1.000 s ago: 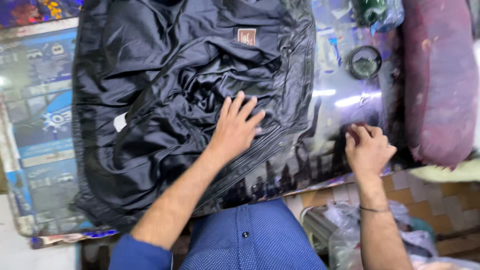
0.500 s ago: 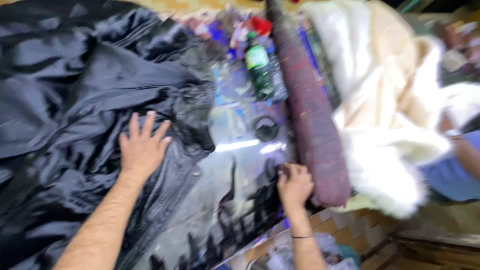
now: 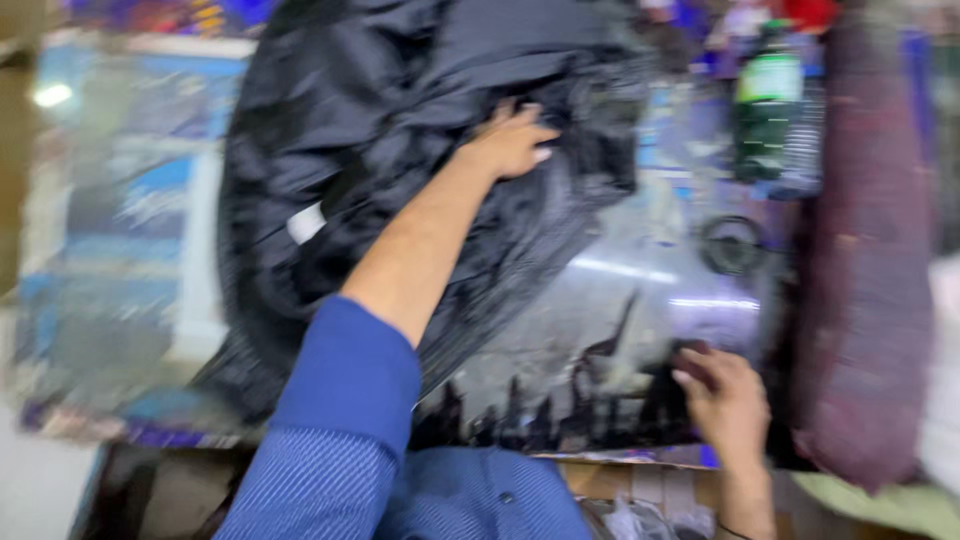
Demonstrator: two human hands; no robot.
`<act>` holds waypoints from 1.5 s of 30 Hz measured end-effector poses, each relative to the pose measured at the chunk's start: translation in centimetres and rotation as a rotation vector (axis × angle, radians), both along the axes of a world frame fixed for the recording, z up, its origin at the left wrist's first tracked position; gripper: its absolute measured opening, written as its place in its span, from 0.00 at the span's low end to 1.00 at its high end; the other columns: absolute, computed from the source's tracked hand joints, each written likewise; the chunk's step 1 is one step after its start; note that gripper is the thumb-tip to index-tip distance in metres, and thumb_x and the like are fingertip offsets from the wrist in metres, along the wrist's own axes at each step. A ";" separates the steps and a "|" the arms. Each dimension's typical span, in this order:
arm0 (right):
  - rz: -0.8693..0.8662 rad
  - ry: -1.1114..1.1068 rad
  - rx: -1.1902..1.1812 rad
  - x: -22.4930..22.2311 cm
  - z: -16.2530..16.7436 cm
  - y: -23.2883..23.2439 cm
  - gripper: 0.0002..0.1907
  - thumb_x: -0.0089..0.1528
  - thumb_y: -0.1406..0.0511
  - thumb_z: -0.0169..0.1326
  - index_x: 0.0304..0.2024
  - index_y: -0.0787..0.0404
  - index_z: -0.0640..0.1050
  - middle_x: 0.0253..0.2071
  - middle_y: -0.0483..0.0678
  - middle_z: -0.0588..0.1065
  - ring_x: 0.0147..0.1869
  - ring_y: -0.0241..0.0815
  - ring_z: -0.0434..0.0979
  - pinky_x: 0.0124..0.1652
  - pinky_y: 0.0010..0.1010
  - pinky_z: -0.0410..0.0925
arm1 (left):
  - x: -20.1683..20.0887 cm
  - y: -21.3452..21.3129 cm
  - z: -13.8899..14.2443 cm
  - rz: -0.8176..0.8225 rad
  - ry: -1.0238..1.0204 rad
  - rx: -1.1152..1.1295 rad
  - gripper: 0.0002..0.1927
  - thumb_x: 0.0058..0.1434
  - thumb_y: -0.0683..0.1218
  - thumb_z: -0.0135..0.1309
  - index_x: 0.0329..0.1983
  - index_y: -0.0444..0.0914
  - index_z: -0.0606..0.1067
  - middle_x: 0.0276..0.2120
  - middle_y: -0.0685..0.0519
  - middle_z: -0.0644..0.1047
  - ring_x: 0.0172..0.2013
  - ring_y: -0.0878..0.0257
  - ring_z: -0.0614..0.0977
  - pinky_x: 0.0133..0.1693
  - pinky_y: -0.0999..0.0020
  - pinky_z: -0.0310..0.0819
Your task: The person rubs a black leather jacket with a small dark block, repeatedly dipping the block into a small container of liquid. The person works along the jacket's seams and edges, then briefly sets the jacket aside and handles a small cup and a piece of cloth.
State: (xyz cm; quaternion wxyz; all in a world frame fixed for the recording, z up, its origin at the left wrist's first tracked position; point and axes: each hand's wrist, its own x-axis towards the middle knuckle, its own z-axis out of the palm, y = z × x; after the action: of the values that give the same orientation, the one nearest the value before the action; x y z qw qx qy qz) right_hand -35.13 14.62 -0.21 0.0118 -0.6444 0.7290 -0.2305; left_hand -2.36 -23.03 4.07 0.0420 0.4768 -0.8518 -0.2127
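Nearest you, your right hand (image 3: 728, 400) rests on the near edge of the bench (image 3: 640, 300), toward its right corner. Its fingers (image 3: 700, 372) are curled down onto the glossy printed top and hold nothing.

Your blue sleeve (image 3: 340, 420) rises from the near edge, and the bare forearm runs up and away across the jacket (image 3: 380, 130). Your left hand (image 3: 510, 140) lies on the jacket near its far right side. The fingers there are bent into the dark folds, part closed; blur keeps you from telling whether they pinch the cloth or only press on it.

The jacket is black and shiny, bunched in 1 heap that covers the middle of the bench from the far edge almost to the near edge. A small white tag (image 3: 306, 223) shows on it, left of your forearm.

Between the jacket and the right edge the top is bare, save for a dark ring (image 3: 730, 245) lying flat, well apart from both hands. Beyond the ring, at the far right corner, a green bottle (image 3: 768, 110) stands.

A maroon roll (image 3: 870, 280) runs along the whole right edge, just beside your right hand, walling off that side.
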 end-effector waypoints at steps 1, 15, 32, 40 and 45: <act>0.011 -0.087 0.016 -0.1 -0.5 0.3 0.18 0.56 0.60 0.66 0.49 0.50 0.83 0.53 0.51 0.78 0.59 0.54 0.77 0.57 0.43 0.70 | 0.7 0.4 0.1 -0.052 0.103 -0.033 0.21 0.67 0.55 0.53 0.63 0.54 0.73 0.68 0.49 0.64 0.67 0.42 0.61 0.63 0.42 0.59; -0.074 -0.671 0.038 5.5 -3.0 2.7 0.18 0.66 0.64 0.65 0.57 0.60 0.79 0.50 0.51 0.77 0.55 0.47 0.81 0.56 0.33 0.69 | 22.1 30.9 -5.1 0.143 0.302 -0.519 0.18 0.58 0.42 0.56 0.53 0.42 0.79 0.49 0.56 0.79 0.48 0.56 0.75 0.48 0.58 0.65; 0.261 -2.188 -0.237 34.8 -4.4 -1.8 0.22 0.68 0.56 0.57 0.62 0.53 0.70 0.63 0.47 0.73 0.69 0.49 0.73 0.69 0.63 0.65 | 22.6 25.7 -5.5 0.377 0.313 -0.519 0.09 0.57 0.51 0.64 0.36 0.44 0.79 0.39 0.56 0.73 0.43 0.55 0.76 0.43 0.55 0.68; 0.126 -1.996 -0.359 37.2 -5.8 -1.2 0.25 0.66 0.59 0.57 0.62 0.57 0.66 0.62 0.50 0.70 0.69 0.51 0.71 0.67 0.58 0.66 | 23.5 25.3 -5.2 0.524 0.778 0.002 0.08 0.61 0.43 0.58 0.34 0.35 0.70 0.36 0.49 0.73 0.33 0.50 0.82 0.35 0.54 0.74; 0.155 -1.891 -0.436 38.3 -6.0 -0.7 0.24 0.69 0.59 0.55 0.63 0.62 0.65 0.63 0.54 0.70 0.67 0.50 0.71 0.68 0.48 0.66 | 24.9 27.6 -7.4 0.206 0.682 -0.244 0.05 0.68 0.36 0.51 0.45 0.36 0.70 0.45 0.40 0.69 0.40 0.45 0.78 0.40 0.52 0.71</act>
State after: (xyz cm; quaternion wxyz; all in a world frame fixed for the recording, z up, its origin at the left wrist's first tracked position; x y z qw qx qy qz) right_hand 3.13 13.91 -6.24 0.4879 -0.2275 0.3156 -0.7814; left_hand 22.53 4.55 -3.31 0.4010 0.4531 -0.7556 -0.2508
